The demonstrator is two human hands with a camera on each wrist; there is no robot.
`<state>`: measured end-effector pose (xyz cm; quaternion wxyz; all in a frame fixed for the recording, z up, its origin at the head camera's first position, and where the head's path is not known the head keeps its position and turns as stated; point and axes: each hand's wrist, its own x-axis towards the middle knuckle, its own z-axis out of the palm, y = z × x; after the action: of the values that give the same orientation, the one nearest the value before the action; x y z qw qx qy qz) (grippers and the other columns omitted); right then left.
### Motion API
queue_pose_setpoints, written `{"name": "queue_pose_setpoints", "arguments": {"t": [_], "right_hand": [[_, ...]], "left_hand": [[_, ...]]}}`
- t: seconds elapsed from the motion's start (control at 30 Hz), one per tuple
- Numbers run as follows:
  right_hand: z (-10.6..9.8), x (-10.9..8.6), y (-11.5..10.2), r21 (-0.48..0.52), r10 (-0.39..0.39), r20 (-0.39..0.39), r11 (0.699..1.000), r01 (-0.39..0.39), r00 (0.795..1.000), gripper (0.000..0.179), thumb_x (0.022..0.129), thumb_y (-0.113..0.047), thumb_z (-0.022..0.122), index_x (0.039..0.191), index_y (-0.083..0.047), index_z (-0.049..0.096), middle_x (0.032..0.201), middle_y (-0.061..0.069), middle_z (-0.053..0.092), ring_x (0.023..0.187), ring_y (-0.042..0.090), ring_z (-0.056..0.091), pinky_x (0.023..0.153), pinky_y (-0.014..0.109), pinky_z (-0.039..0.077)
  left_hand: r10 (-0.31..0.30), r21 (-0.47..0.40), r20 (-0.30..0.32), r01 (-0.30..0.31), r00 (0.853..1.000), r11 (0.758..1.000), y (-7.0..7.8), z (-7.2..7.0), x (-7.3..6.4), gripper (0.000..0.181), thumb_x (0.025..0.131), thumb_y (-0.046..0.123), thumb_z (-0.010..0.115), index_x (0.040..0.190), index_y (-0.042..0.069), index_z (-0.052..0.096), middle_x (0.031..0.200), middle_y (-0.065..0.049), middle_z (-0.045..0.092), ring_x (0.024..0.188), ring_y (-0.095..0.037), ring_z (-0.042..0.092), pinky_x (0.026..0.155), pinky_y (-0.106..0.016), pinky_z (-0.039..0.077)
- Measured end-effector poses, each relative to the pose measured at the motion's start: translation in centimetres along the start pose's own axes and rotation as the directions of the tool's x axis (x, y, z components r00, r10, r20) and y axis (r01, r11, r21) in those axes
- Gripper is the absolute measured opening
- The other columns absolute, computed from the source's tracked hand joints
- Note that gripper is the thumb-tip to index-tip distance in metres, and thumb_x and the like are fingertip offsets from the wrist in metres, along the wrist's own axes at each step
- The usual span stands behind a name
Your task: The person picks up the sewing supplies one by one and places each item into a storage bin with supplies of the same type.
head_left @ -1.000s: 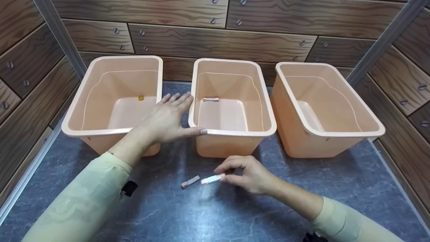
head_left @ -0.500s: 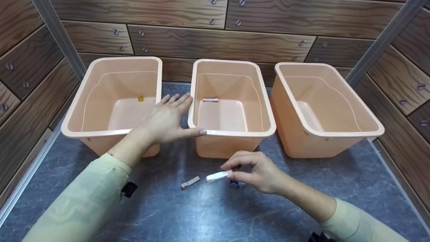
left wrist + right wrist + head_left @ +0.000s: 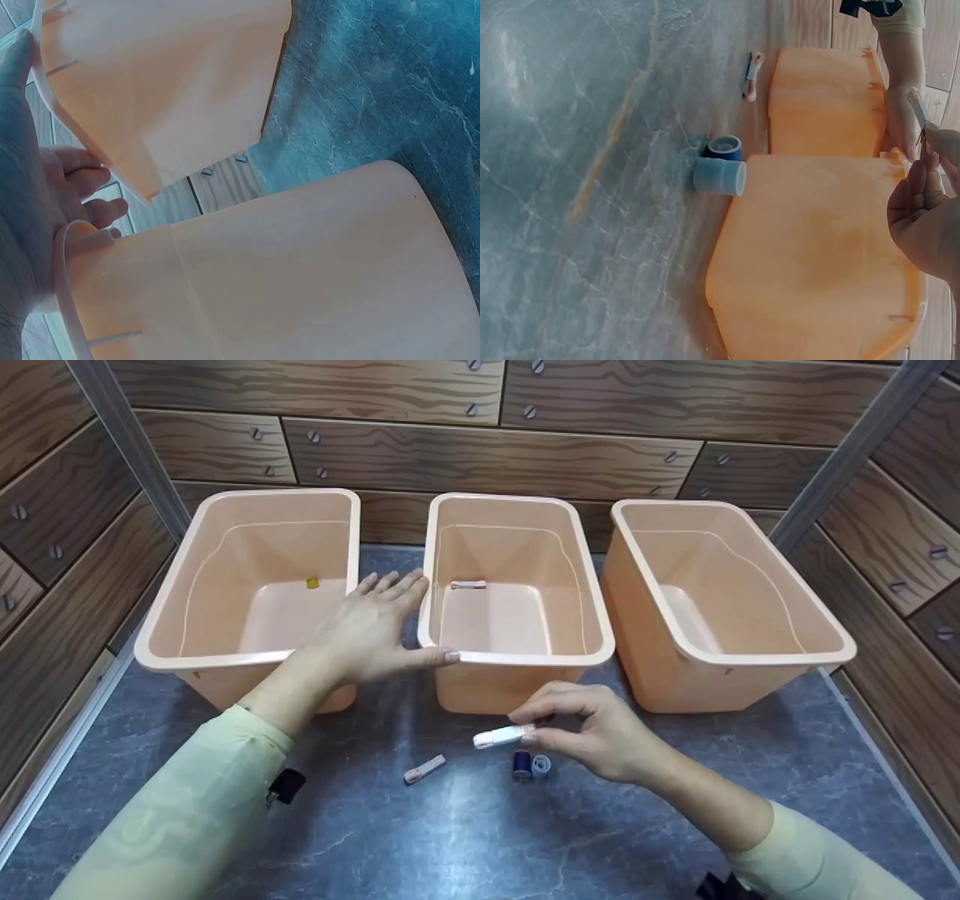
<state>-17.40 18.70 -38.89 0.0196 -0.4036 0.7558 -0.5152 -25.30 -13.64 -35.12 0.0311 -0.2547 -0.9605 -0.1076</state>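
Observation:
My right hand [image 3: 600, 735] pinches one end of a small skein of thread [image 3: 496, 737] with a white band, raised in front of the middle bin. In the right wrist view the held skein [image 3: 917, 107] points away from the fingertips. My left hand [image 3: 371, 626] spreads its straight fingers between the left and middle bins, with the thumb resting on the middle bin's front rim. A second skein [image 3: 424, 769] lies on the table. Near it stand a dark blue spool [image 3: 522, 763] and a light blue spool [image 3: 541, 766]; the right wrist view shows the light blue spool [image 3: 720, 176] lying on its side.
Three peach bins stand in a row. The left bin [image 3: 247, 661] holds a small yellow object [image 3: 313, 583], and the middle bin [image 3: 525, 658] a skein [image 3: 468, 584]. No contents show in the right bin [image 3: 780, 658]. Wood-patterned walls [image 3: 480, 454] enclose the table.
My right hand has lifted the skein up and to the right, away from the one on the table. The two spools have come into sight beneath it. My left hand stays put.

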Motion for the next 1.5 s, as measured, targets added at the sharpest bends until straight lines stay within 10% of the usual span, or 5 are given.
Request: {"name": "queue_pose_setpoints", "arguments": {"t": [0.83,1.5], "right_hand": [[-4.5,1.0,-2.8,-0.081,-0.047,-0.105,0.996,0.039,0.993,0.023,0.092,0.009,0.076,0.113,-0.001,0.081,0.098,0.009,0.074,0.087,0.016,0.065,0.074,0.022,0.055],[-7.0,4.3,-3.3,-0.123,0.088,-0.260,0.985,-0.123,0.962,0.021,0.091,0.004,0.081,0.110,-0.004,0.083,0.105,0.006,0.078,0.081,0.012,0.060,0.068,0.020,0.047]], "left_hand": [[0.011,0.005,-0.007,-0.011,1.000,1.000,-0.1,0.2,-0.2,0.120,0.088,0.090,0.048,0.167,0.003,0.029,0.173,-0.015,0.028,0.159,-0.038,0.024,0.130,-0.054,0.014],[0.012,0.003,0.000,-0.012,1.000,1.000,0.0,0.0,0.1,0.119,0.088,0.090,0.049,0.167,0.002,0.028,0.172,-0.016,0.028,0.159,-0.039,0.024,0.130,-0.054,0.013]]}}
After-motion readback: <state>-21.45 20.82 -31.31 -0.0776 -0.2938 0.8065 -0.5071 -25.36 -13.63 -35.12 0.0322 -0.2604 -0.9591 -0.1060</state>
